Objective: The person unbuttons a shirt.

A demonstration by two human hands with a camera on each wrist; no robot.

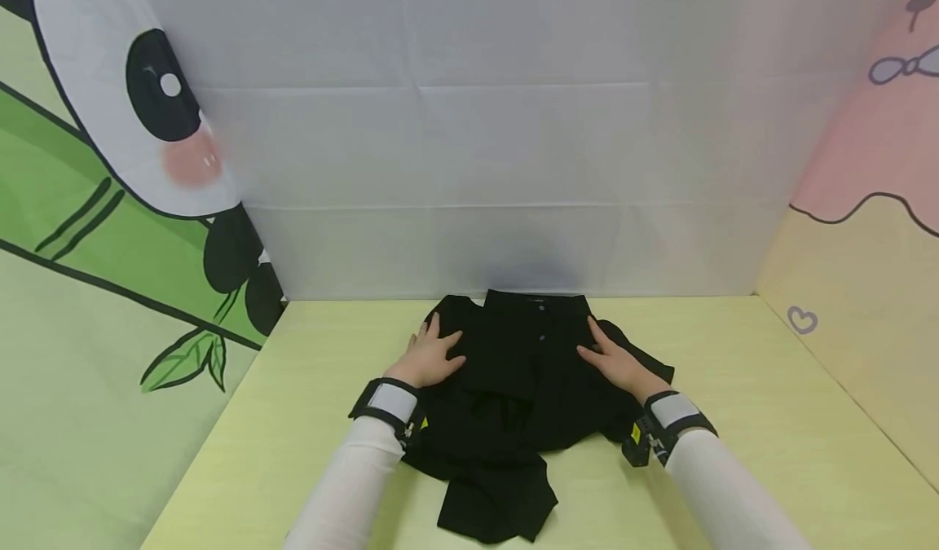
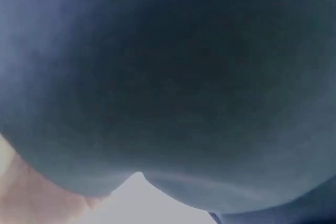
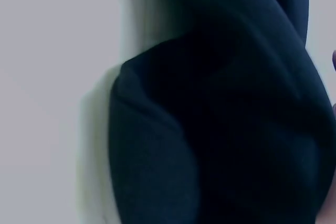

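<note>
Centrally, a black garment (image 1: pixel 513 371) lies on the pale tabletop (image 1: pixel 770 420), its upper band (image 1: pixel 506 301) reaching the far edge about midway between the far-left and far-right corners. Two small round fasteners (image 1: pixel 542 338) show on its upper part. One flap (image 1: pixel 499 497) extends toward the near edge, while a side piece (image 1: pixel 656 367) points toward the right edge.

The person's hands flank the cloth. The left hand (image 1: pixel 429 356) rests on the side toward the left edge, fingers extended and thumb spread well away; it appears to grip nothing. The right hand (image 1: pixel 616 364) lies on the opposite side, thumb and forefinger straight and parted; its remaining fingers are hidden, so whether they hold a fold cannot be told.

This symmetrical placement probably steadies both sides of the garment and keeps the upper part level; the spread fingers would share light pressure over soft cloth. The band's alignment with the far edge may likewise help keep it straight. In the left wrist view dark fabric fills most of the field; the right wrist view shows a loose, rounded fold, suggesting that the sides are not flat.
</note>
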